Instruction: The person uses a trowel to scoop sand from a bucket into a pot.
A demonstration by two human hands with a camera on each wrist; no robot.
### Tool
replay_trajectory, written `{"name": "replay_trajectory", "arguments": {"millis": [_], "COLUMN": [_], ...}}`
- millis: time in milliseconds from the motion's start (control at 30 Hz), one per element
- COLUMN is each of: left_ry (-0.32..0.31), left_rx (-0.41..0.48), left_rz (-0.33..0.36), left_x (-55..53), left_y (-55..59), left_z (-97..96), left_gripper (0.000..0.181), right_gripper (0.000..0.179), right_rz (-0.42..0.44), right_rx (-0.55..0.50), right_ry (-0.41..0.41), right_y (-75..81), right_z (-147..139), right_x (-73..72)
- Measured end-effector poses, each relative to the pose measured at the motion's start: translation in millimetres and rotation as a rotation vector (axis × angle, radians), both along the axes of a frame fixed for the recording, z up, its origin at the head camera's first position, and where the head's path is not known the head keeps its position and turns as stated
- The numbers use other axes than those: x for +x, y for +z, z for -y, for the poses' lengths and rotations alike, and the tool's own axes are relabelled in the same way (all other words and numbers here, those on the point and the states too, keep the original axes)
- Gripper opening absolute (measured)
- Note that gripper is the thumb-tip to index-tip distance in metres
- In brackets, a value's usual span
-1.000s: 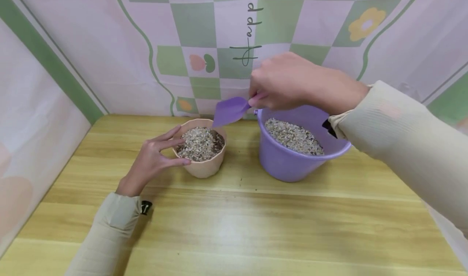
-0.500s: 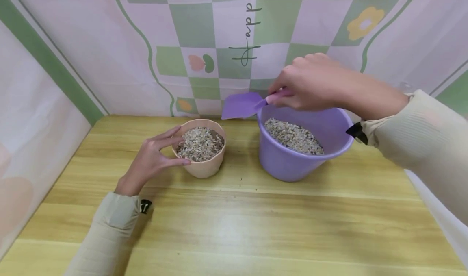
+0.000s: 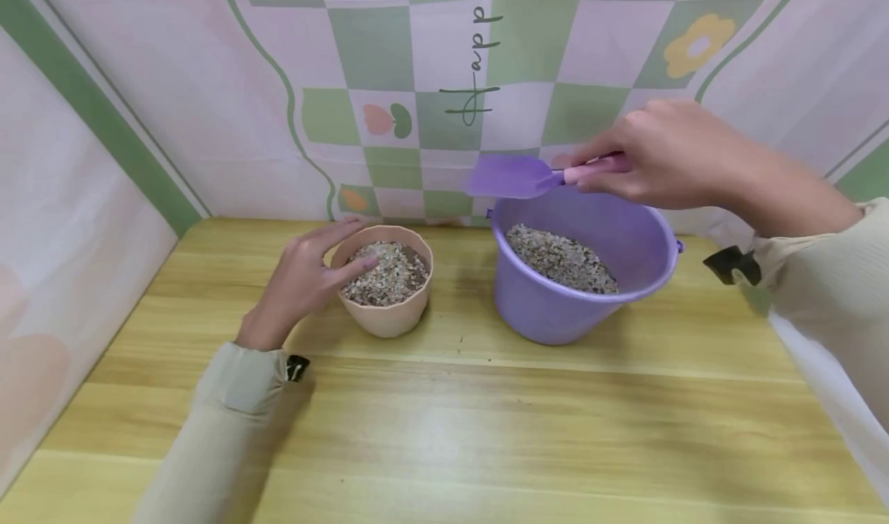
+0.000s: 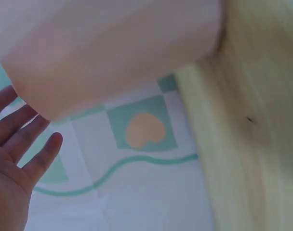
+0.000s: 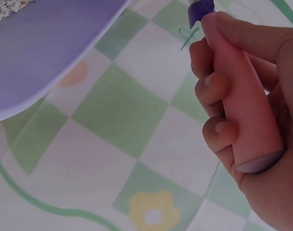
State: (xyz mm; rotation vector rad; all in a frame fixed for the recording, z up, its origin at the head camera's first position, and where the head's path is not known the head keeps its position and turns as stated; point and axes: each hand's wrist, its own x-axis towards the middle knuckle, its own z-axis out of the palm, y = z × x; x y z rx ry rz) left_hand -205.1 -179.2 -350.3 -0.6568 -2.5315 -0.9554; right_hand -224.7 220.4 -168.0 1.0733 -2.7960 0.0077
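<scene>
Purple shovel (image 3: 512,177) farther right than before

- Left sleeve (image 3: 201,454): pale beige-grey cloth, plain, loose along the forearm.
- Left cuff (image 3: 243,377): lighter and greyer than the rest, creased, reaching the wrist.
- Left black piece (image 3: 297,368): small, dark, set beside the cuff; pale mark on it, too small for me to read.
- Right sleeve (image 3: 847,308): same pale beige, full cut, softly wrinkled.
- Right cuff (image 3: 785,262): bunched, folds gathered at the wrist.
- Right black piece (image 3: 731,265): angular, sticking out beside the cuff.
- Left hand (image 3: 299,277), right hand (image 3: 667,153): both bare; right fingernails (image 5: 220,127) short.
</scene>
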Motion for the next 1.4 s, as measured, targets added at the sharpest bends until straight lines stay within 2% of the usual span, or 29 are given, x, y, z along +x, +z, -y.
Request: {"name": "replay_trajectory", "arguments": {"millis": [100,367,600,833,1100,1167,1267,1400], "left_ry": [0.001,-0.065,-0.097,-0.125,-0.223,-0.239,-0.264,-0.313], "left_rx": [0.005,0.005,-0.029,-0.039,-0.091,-0.120,-0.172,-0.175], "left_rz": [0.015,-0.018,-0.024,-0.071,0.018,0.019,-0.014,-0.005], "left_x": [-2.4,-10.7,-15.1,-19.6,-20.2,-20.0,-20.9,-22.9], "left_y": [7.7,26.5,37.9,42.1,42.3,43.1,44.2,42.3], "left_z": [-9.4,-30.6,-46.0,-61.3,-85.4,-90.9,-98.9,-109.9], "left_gripper": [0.058,0.064,0.068,0.073,0.075,0.075,0.073,0.068], "right_gripper": [0.025,0.024,0.022,0.016,0.017,0.016,0.014,0.012], "right_rz": [0.010,0.046,0.061,0.060,0.096,0.101,0.112,0.123], "right_rx": [-0.016,-0.013,-0.031,-0.042,-0.010,-0.001,-0.001,0.005], "right_ry": [-0.003,-0.052,-0.079,-0.074,-0.060,-0.059,-0.056,-0.055], "right_y": [-5.2,-19.7,-30.6,-43.9,-58.7,-61.7,-64.8,-68.1], "right_z": [-9,-27,-39,-49,-54,-53,-53,-53], "right_x": [-0.3,-0.9,0.3,2.5,4.1,4.1,3.9,3.3]}}
